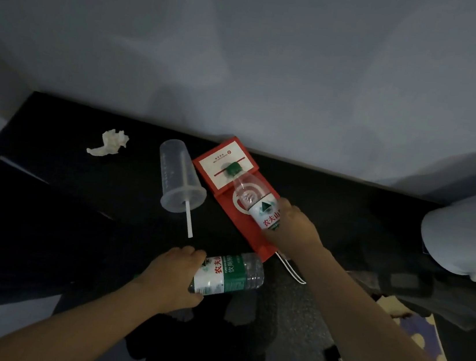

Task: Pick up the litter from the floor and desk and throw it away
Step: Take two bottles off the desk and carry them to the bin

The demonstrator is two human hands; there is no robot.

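My left hand (171, 277) grips a clear plastic water bottle (229, 273) with a green and white label, held sideways above the near edge of the black desk (52, 156). My right hand (297, 224) grips a second clear bottle with a green cap (248, 194), lying tilted over a flat red paper bag (227, 206) on the desk. A clear plastic cup (178, 177) with a white straw (188, 219) lies on its side left of the bag. Further left sits a crumpled white tissue (110, 143).
The desk's back edge meets a pale wall (246, 60). A pale rounded object (465, 234) stands at the right end of the desk. Below the desk edge are dark floor and a patterned blue mat (421, 341) at lower right.
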